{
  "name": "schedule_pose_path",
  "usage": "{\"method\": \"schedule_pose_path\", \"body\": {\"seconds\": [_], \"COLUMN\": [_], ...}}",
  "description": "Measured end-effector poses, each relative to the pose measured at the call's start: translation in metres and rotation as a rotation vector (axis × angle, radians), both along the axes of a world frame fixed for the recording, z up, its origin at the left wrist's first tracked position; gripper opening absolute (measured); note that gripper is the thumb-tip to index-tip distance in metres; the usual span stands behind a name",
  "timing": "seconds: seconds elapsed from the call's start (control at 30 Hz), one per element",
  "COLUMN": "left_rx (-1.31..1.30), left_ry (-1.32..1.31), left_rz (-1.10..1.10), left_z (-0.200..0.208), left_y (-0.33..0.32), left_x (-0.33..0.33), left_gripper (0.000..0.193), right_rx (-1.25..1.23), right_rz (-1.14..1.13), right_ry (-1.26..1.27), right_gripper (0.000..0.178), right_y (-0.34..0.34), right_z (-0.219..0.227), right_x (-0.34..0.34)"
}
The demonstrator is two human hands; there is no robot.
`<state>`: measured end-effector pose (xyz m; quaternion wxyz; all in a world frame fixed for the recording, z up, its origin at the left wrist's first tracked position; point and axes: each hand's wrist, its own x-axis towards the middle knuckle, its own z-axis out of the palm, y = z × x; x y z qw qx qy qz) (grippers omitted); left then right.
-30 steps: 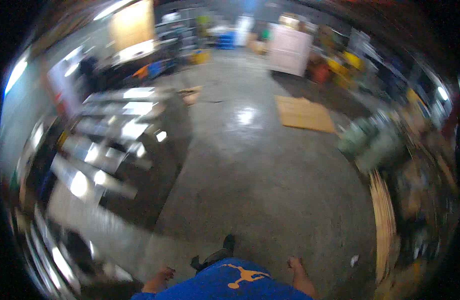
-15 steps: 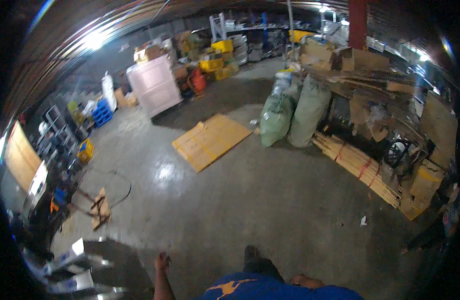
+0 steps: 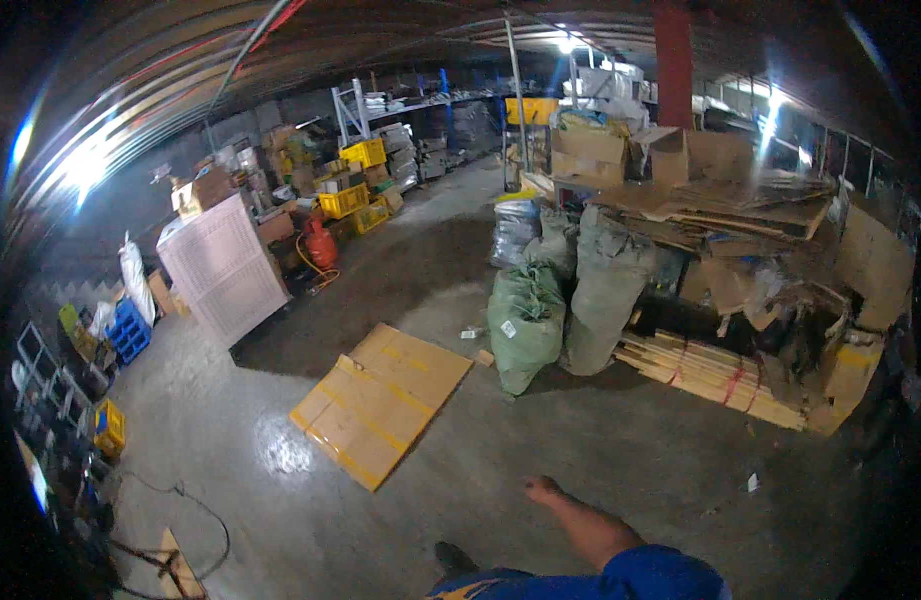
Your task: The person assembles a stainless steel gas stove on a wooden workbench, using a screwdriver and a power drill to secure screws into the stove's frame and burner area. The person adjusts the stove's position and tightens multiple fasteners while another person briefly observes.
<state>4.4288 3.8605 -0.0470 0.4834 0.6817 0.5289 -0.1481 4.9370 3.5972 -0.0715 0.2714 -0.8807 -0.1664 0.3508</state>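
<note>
My right hand swings forward over the bare concrete floor from a blue sleeve. Its fingers are too small and dark to make out, and no object shows in it. My left hand is outside the picture. Ahead of me a flattened cardboard sheet with yellow tape strips lies on the floor. Just beyond my right hand stand a stuffed green sack and a taller, paler sack. One dark shoe shows at the lower edge.
Bundled wooden strips lie at the right beneath heaped cardboard. A large pale box stands at the left, with a red gas cylinder behind it. A looped cable lies on the floor at lower left, near a yellow crate.
The view has turned right and tilted up, and the cardboard sheet and sacks appear nearer. My right hand has come forward into plain sight; my left hand has left the picture.
</note>
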Motion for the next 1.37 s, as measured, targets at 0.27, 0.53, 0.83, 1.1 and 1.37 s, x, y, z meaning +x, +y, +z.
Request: {"method": "schedule_pose_path", "body": {"seconds": [0.27,0.53,0.83,1.1,1.37], "left_rx": [0.171,0.25,-0.016,0.095,0.4], "left_ry": [-0.027,-0.634,-0.009,-0.058,-0.308], "left_rz": [0.061,0.201,-0.295,-0.412,-0.565], "left_z": [0.049,0.052,0.023,0.02,0.088], "left_y": [0.36,0.586,0.641,0.868,1.08], "left_x": [0.197,0.535,0.794,1.106,1.461], "left_gripper": [0.044,0.03,0.042,0.042,0.043], "right_rx": [-0.017,-0.087,0.167,0.107,-0.031], "right_rz": [-0.107,-0.374,-0.207,-0.18,-0.426], "right_ry": [0.269,0.454,-0.08,-0.237,0.348], "right_gripper": [0.029,0.027,0.029,0.032,0.03], "right_y": [0.054,0.189,0.498,0.67,0.706], "right_z": [-0.026,-0.078,-0.017,0.012,-0.015], "right_x": [0.019,0.211,0.685,0.939,0.979]}}
